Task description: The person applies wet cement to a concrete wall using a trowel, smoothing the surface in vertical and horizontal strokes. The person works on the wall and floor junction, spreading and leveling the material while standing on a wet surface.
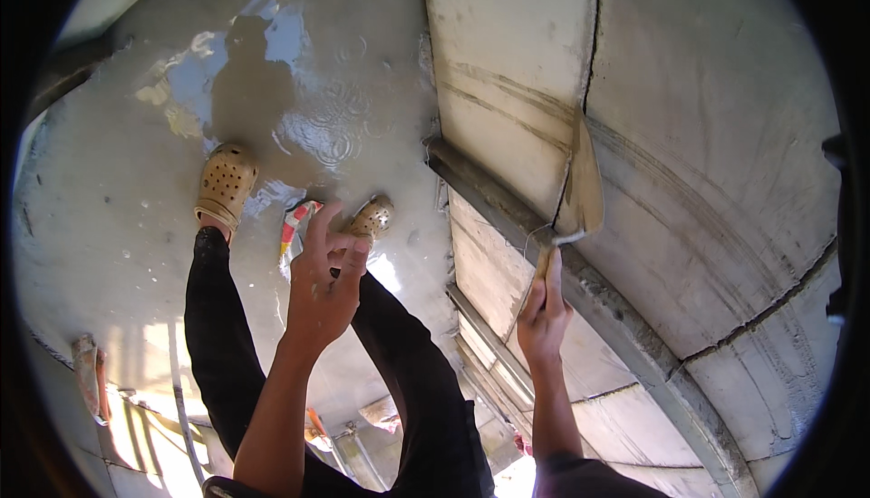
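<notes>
My right hand (546, 319) is closed round the handle of a trowel. Its long pointed blade (585, 185) lies along the dark vertical seam between two pale wall panels, tip upward. I cannot tell how firmly the blade touches the wall. My left hand (324, 285) hangs in the air in front of my legs, index finger raised and the other fingers loosely bent, with nothing visible in it. Just beyond its fingers shows a red, yellow and white packet (295, 219), partly hidden; whether the hand touches it is unclear.
A curved metal rail (580, 267) runs along the wall panels (707, 108). Shallow water covers the grey floor (362, 9). My feet stand in tan clogs (227, 181), legs apart. Another torn packet (91, 378) leans at the lower left, near a thin pole (181, 398).
</notes>
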The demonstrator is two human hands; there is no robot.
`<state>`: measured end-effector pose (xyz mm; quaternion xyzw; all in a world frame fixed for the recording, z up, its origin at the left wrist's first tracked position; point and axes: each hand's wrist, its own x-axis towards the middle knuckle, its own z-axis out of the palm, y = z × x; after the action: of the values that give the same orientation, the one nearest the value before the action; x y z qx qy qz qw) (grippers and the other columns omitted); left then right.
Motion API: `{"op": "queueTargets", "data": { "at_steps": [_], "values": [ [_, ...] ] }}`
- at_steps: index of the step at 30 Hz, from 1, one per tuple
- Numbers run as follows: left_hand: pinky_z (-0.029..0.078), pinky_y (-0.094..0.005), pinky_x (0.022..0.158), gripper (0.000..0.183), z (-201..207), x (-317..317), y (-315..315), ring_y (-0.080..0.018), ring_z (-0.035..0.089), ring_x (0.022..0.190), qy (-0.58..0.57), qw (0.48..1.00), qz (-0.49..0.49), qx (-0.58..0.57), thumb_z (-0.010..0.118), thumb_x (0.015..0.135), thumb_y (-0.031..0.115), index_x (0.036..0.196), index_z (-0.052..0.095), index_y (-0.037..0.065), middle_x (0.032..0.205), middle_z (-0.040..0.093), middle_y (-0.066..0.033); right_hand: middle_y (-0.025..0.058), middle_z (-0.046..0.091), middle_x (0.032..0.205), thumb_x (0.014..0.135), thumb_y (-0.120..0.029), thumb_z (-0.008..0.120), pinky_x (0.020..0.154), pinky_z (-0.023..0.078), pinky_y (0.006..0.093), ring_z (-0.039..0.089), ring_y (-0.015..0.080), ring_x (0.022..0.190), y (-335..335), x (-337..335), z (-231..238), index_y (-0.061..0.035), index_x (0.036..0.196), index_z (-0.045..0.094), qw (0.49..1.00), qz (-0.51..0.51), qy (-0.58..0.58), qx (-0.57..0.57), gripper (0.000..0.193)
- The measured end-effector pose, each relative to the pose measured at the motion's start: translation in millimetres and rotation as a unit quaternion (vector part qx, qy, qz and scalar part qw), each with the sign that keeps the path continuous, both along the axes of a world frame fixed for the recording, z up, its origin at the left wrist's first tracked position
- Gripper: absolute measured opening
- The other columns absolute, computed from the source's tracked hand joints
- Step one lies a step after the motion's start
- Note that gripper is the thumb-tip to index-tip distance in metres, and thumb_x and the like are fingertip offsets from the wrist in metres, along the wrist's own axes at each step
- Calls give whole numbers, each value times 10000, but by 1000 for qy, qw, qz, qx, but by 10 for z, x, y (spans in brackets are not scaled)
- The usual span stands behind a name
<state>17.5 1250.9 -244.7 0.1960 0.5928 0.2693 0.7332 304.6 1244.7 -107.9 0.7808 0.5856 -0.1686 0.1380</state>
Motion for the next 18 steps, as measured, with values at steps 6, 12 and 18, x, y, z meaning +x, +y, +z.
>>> {"op": "queueTargets", "data": {
  "at_steps": [6, 12, 18],
  "values": [
    [566, -273, 494, 603, -95, 56, -69, -209, 717, 853, 1, 1000, -25, -8, 582, 1051, 356, 1512, 379, 23, 1048, 693, -168, 155, 614, 706, 1035, -57, 547, 511, 477, 347, 550, 209, 508, -80, -189, -825, -23, 1560, 411, 991, -38, 73, 106, 544],
    [562, -280, 489, 649, 58, 218, -86, -214, 723, 858, -1, 998, -54, 24, 587, 1042, 422, 1517, 377, 32, 1037, 690, -161, 190, 702, 808, 1080, -112, 455, 520, 500, 343, 581, 200, 508, -204, -40, -627, -19, 1560, 411, 989, -29, 107, 97, 490],
    [572, -293, 499, 703, 65, 288, -24, -227, 730, 888, -6, 997, -79, 14, 576, 1032, 495, 1517, 366, 30, 1053, 693, -178, 223, 738, 1039, 1097, -167, 425, 567, 524, 324, 620, 262, 585, 726, 16, -1324, 3, 1551, 414, 986, 103, 97, 90, 484]
  ]
}}
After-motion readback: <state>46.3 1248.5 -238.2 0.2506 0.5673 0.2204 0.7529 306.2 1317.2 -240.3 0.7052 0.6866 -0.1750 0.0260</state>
